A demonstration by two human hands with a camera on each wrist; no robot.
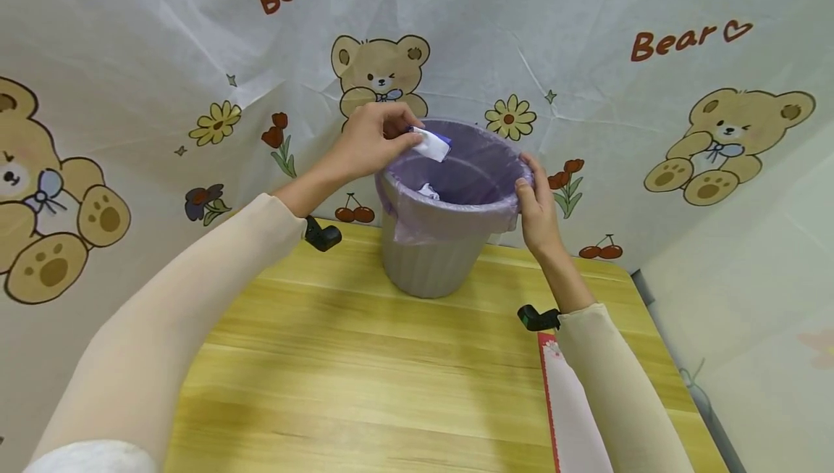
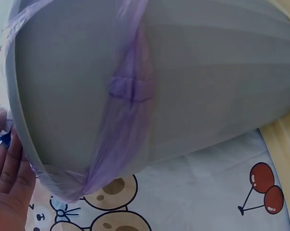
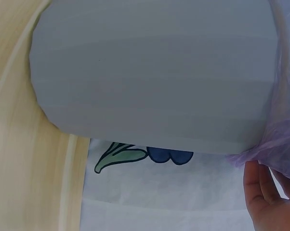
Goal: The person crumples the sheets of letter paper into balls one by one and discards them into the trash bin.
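Note:
A grey trash can [image 1: 426,263] stands at the back of the table, lined with a purple plastic bag [image 1: 449,216] folded over its rim. Over the left part of the opening, my left hand [image 1: 374,140] pinches a small white and blue wrapper-like piece [image 1: 431,145] between thumb and fingers. In the left wrist view that hand [image 2: 10,183] is by the can's rim, and only a bit of the piece shows. My right hand [image 1: 537,205] grips the bagged rim on the right side, thumb nearer me. A crumpled white scrap [image 1: 428,191] lies inside the bag.
The wooden table [image 1: 365,386] extends toward me. A pink sheet with a red edge [image 1: 573,408] lies on the right, partly under my right forearm. Behind the can hangs a white cloth [image 1: 456,9] printed with bears and flowers. Both wrists carry small black cameras.

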